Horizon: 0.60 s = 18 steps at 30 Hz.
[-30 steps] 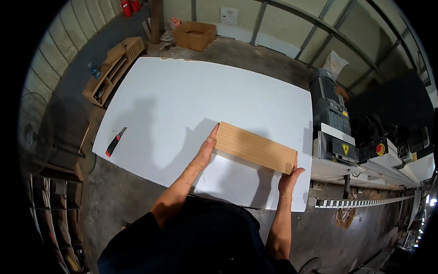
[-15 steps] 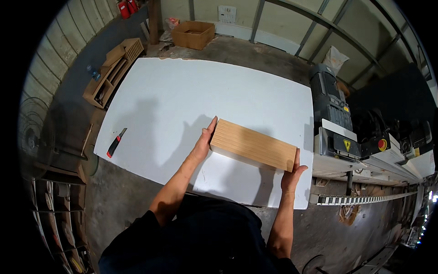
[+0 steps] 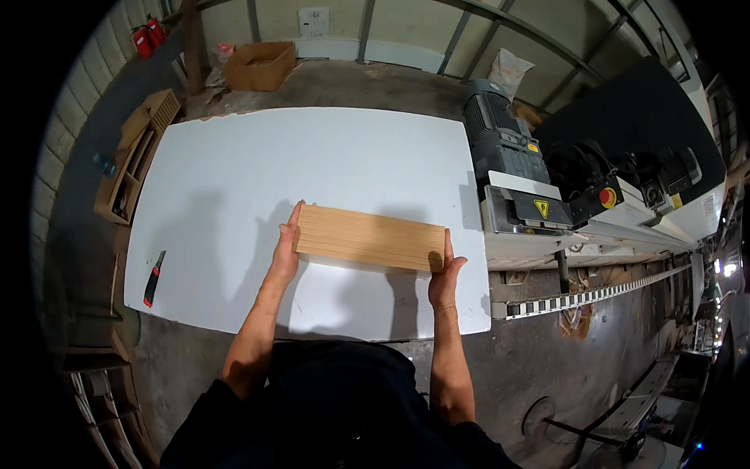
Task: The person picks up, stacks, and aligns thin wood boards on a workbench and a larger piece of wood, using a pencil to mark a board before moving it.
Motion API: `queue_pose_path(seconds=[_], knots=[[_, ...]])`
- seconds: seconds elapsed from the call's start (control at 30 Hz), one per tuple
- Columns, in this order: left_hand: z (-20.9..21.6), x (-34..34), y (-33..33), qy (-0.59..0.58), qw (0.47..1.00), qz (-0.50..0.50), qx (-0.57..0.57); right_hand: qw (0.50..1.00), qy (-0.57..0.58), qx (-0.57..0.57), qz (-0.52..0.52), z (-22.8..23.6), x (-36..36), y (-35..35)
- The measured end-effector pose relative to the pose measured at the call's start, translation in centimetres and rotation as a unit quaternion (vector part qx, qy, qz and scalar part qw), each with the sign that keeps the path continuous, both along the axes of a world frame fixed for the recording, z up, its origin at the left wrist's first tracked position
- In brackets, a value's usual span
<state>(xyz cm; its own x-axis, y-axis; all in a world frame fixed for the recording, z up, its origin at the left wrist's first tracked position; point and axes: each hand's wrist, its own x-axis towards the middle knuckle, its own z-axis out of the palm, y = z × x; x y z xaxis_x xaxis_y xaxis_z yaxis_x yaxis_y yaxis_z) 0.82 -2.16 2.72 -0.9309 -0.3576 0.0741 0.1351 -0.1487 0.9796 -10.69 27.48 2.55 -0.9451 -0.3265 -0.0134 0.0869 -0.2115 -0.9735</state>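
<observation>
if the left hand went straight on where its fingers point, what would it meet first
Likely the wall: from the block on, the left hand looks free to pass over the table, though its height is unclear.

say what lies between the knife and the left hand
In the head view, just partly shadowed white work surface lies between the knife and the left hand.

Near-black top [image 3: 336, 399], short matching sleeves [image 3: 205, 418], small pale mark [image 3: 358, 438] in front, bare forearms [image 3: 264, 316], bare wrists [image 3: 444, 310]
</observation>
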Motion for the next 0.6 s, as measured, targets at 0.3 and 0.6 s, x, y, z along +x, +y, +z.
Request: queue_pose_path(seconds=[0.3,0.6], knots=[[1.9,1.0,-3.1,0.0,0.994,-0.073,-0.075,0.984,0.126,0.094,0.079,1.7,-1.0,2.6],[3.3,1.2,-5.0,-0.14,0.955,-0.18,-0.19,0.937,0.047,0.26,0.23,3.4,-2.5,3.2]])
